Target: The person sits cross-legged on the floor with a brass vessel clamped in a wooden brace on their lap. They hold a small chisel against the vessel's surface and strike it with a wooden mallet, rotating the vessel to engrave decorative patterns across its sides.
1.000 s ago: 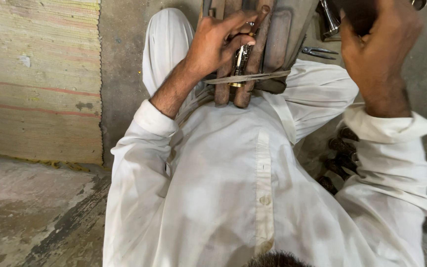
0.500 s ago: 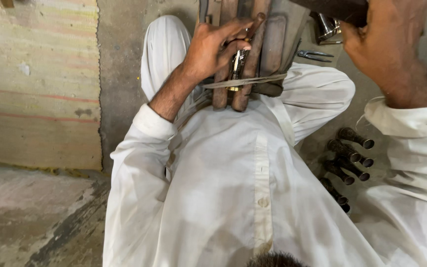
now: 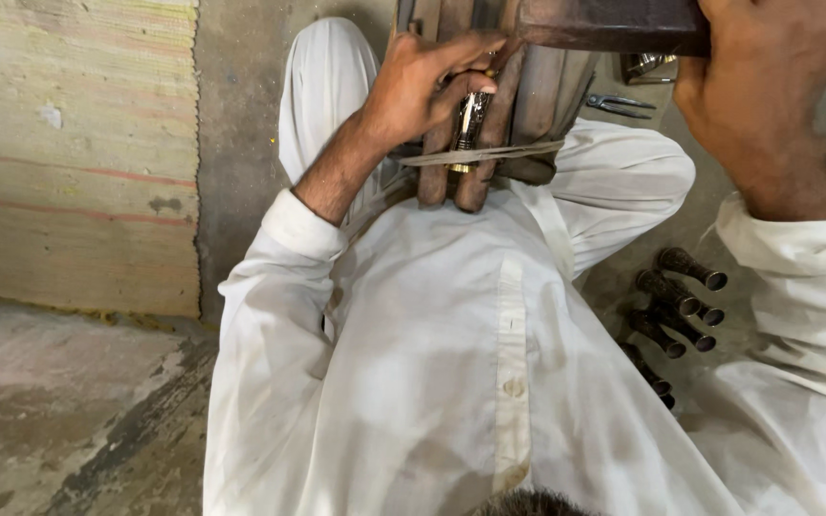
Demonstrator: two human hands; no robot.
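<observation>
My left hand point(image 3: 425, 84) pinches a small shiny metal tube point(image 3: 470, 122) against a bundle of upright wooden bars point(image 3: 518, 115) tied with a pale strap point(image 3: 489, 153), held between my knees. Raised near the top edge, my right hand point(image 3: 767, 86) grips a dark, rusty-brown bar point(image 3: 604, 24) that lies across the view above the wooden bars. White sleeves and a white shirt fill the lower middle.
Several dark metal tubes point(image 3: 676, 301) lie on the floor at the right, by my right leg. Pliers point(image 3: 619, 103) and a shiny metal piece point(image 3: 644, 65) rest behind my right knee. A striped woven mat point(image 3: 69, 143) covers the floor at left.
My right hand has lifted the dark bar higher and further left, over the wooden bars. My left hand stays on the small tube.
</observation>
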